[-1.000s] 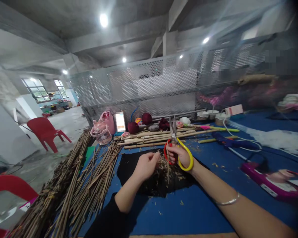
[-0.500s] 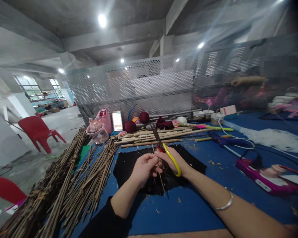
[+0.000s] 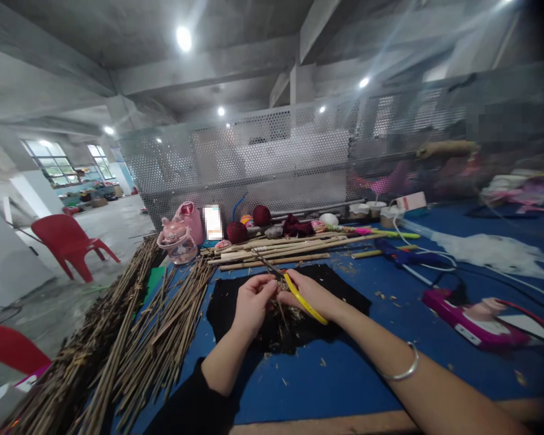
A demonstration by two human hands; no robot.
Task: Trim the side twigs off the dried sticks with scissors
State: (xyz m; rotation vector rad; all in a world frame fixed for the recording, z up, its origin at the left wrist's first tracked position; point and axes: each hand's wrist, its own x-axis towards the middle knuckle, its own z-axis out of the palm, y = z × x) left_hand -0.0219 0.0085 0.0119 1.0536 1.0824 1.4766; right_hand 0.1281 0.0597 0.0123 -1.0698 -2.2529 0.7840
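Note:
My right hand [image 3: 306, 293] is closed on yellow-handled scissors [image 3: 309, 305], whose dark blades point up and left over the black cloth [image 3: 344, 287]. Close beside it, my left hand [image 3: 255, 302] has its thumb and fingers pinched on a thin brown stick. The fingertips of both hands nearly meet, and small plant scraps [image 3: 283, 314] lie on the cloth beneath them. To the left of my left hand, a spread of thin brown sticks [image 3: 163, 338] rests on the blue table [image 3: 308, 386].
Thicker bundled twigs [image 3: 95, 314] line the table's left edge. Behind the cloth are pale canes [image 3: 276, 260], dark red yarn balls [image 3: 262, 215], a pink pot and a lit phone. At right sit a blue glue gun [image 3: 412, 257], cables and a purple power strip [image 3: 471, 320].
The scissors have swung from pointing nearly straight up to pointing up and left. My left hand has shifted slightly left and up, and the stick no longer sticks out clearly below my hands.

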